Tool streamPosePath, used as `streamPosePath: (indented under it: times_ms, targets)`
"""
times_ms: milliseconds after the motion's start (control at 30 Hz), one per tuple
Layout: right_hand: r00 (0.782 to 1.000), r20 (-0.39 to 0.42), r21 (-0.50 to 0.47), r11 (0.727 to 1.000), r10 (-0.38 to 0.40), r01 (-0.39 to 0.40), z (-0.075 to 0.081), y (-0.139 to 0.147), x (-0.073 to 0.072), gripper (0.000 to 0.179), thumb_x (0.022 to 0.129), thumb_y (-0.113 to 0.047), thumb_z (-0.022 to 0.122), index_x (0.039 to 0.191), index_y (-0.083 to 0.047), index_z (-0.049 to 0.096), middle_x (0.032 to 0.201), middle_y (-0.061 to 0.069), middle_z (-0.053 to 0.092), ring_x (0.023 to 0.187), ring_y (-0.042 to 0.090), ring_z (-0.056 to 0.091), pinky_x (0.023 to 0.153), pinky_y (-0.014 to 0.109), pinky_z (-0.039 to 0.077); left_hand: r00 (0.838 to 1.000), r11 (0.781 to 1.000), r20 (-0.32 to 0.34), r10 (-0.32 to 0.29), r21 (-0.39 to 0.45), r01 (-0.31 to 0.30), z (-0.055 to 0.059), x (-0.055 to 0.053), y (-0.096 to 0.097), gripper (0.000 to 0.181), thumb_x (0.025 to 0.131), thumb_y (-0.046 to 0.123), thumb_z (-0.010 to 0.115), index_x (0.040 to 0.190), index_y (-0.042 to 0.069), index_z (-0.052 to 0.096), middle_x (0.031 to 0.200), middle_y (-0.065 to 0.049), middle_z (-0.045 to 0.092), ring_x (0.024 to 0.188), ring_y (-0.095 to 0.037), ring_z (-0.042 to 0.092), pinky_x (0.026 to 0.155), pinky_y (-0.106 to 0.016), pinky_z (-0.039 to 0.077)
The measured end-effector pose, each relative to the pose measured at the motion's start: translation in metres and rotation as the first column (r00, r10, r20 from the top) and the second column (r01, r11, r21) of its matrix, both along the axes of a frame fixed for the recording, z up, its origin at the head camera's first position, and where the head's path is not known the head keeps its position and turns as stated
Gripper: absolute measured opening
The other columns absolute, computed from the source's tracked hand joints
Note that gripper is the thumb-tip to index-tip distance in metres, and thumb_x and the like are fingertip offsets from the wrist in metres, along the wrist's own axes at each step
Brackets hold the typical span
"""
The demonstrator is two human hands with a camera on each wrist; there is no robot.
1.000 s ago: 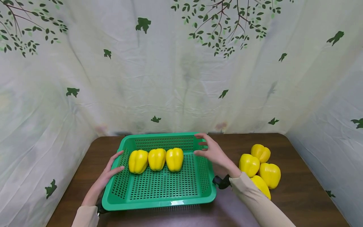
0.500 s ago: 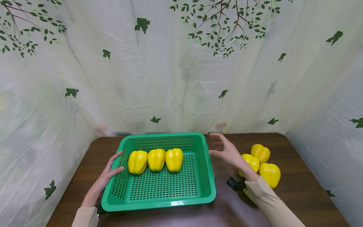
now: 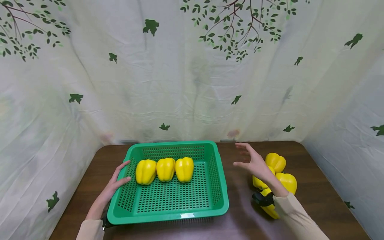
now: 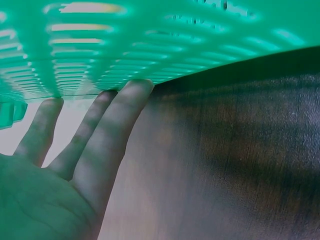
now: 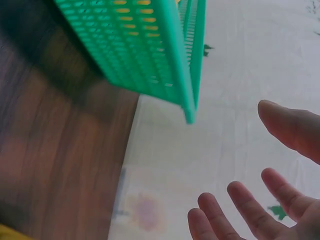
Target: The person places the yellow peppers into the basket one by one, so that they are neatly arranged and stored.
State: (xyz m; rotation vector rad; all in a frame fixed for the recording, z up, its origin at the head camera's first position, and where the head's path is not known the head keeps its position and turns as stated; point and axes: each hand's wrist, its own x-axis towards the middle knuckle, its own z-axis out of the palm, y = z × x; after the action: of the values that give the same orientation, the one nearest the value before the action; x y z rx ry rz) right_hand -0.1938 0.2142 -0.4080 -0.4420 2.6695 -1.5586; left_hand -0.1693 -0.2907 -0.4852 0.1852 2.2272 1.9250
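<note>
Three yellow bell peppers (image 3: 165, 169) lie in a row inside a green perforated basket (image 3: 168, 216). My left hand (image 3: 111, 186) is at the basket's left side, thumb and index finger extended over the rim. In the left wrist view, its straight fingers (image 4: 107, 142) reach up to the perforated wall. To the right of the basket my right hand (image 3: 257, 163) hovers with nothing in it, fingers spread and thumb apart. Its wrist and forearm partly hide a cluster of several more yellow bell peppers (image 3: 275, 162) on the table.
The brown wooden table (image 3: 318, 200) carries the basket on its left half and the loose peppers on its right. A pale curtain (image 3: 192, 83) with printed leaves and branches closes in the back and both sides.
My right hand has moved right, from over the basket's right end to beside the loose peppers. My left hand and the basket have stayed in place.
</note>
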Motion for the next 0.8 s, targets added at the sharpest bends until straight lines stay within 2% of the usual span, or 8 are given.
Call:
streamPosePath:
  times_ms: [133, 300, 400, 667, 800]
  targets:
    - [1.000, -0.005, 0.010, 1.000, -0.006, 0.006, -0.005, 0.010, 0.002, 0.065, 0.085, -0.017, 0.073, 0.140, -0.009, 0.039, 0.141, 0.020, 0.039, 0.124, 0.044, 0.040, 0.095, 0.058, 0.040, 1.000, 1.000, -0.004, -0.004, 0.001, 0.004, 0.000, 0.000, 0.000, 0.059, 0.102, 0.014, 0.042, 0.152, 0.024, 0.012, 0.151, -0.025, 0.007, 0.114, -0.029, 0.047, 0.082, -0.045, 0.053]
    - [1.000, -0.022, 0.033, 0.999, -0.018, 0.019, -0.008, 0.022, 0.004, 0.066, 0.085, -0.015, 0.073, 0.140, -0.008, 0.038, 0.141, 0.021, 0.039, 0.123, 0.045, 0.040, 0.095, 0.059, 0.039, 1.000, 1.000, -0.010, -0.011, 0.012, 0.011, -0.001, 0.001, -0.001, 0.059, 0.102, 0.013, 0.042, 0.152, 0.025, 0.013, 0.151, -0.025, 0.007, 0.108, -0.013, 0.052, 0.081, -0.041, 0.054]
    - [0.999, -0.032, 0.057, 0.998, -0.031, 0.033, -0.010, 0.027, 0.006, 0.067, 0.085, -0.015, 0.074, 0.140, -0.007, 0.038, 0.140, 0.020, 0.039, 0.122, 0.044, 0.041, 0.095, 0.059, 0.038, 1.000, 1.000, -0.015, -0.016, 0.019, 0.017, -0.002, 0.001, -0.001, 0.058, 0.102, 0.013, 0.041, 0.152, 0.025, 0.013, 0.151, -0.025, 0.007, 0.105, -0.007, 0.053, 0.080, -0.038, 0.054]
    - [0.999, -0.018, 0.091, 0.995, -0.048, 0.049, -0.016, 0.043, 0.007, 0.071, 0.082, -0.011, 0.076, 0.140, -0.003, 0.036, 0.140, 0.023, 0.039, 0.126, 0.041, 0.035, 0.102, 0.060, 0.028, 1.000, 1.000, -0.023, -0.020, 0.019, 0.020, -0.002, 0.001, 0.000, 0.058, 0.102, 0.012, 0.041, 0.151, 0.025, 0.014, 0.150, -0.026, 0.008, 0.106, -0.007, 0.053, 0.080, -0.037, 0.053]
    - [0.999, 0.004, 0.088, 0.995, -0.050, 0.050, -0.018, 0.050, 0.009, 0.073, 0.081, -0.011, 0.076, 0.141, -0.001, 0.035, 0.140, 0.025, 0.038, 0.126, 0.042, 0.035, 0.101, 0.062, 0.025, 1.000, 1.000, -0.020, -0.014, 0.008, 0.014, 0.000, 0.001, 0.001, 0.058, 0.102, 0.013, 0.042, 0.151, 0.025, 0.014, 0.150, -0.025, 0.008, 0.109, -0.016, 0.052, 0.081, -0.040, 0.053]
